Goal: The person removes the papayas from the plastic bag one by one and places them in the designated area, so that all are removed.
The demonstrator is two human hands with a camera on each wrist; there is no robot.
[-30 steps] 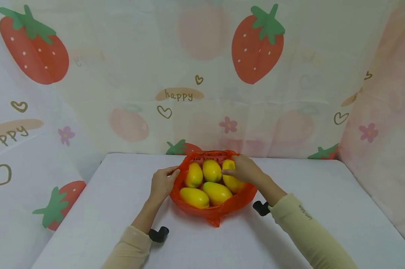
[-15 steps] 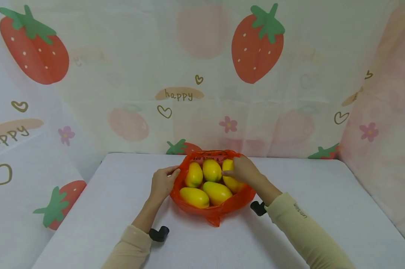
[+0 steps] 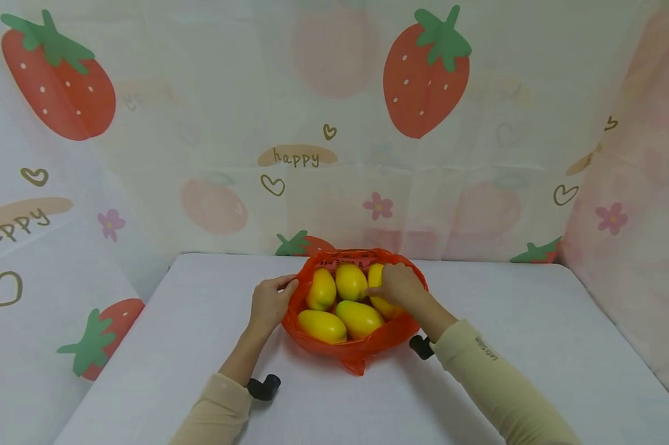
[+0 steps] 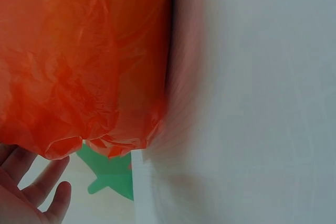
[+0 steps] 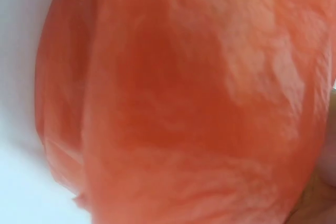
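Note:
A red plastic bag (image 3: 334,351) stands with its mouth spread wide near the back of the table. Several yellow mangoes (image 3: 322,326) lie inside it. My left hand (image 3: 270,303) pinches the bag's left rim between thumb and fingers. Inside the right part of the mouth, my right hand (image 3: 403,289) holds the rightmost mango (image 3: 375,273), thumb on its left side and its far side hidden. The left wrist view shows fingers (image 4: 50,179) right at the crinkled bag edge (image 4: 105,77). Bag plastic (image 5: 184,103) fills most of the right wrist view.
The white table (image 3: 512,346) reaches well out on both sides of the bag. A strawberry-printed curtain (image 3: 234,111) hangs right behind the table's back edge. A black camera mount (image 3: 264,387) sits on the left wrist, another black mount (image 3: 421,347) on the right.
My right hand has moved slightly left and lower into the bag, and the bag's right rim now shows beyond it. The left hand stays on the rim.

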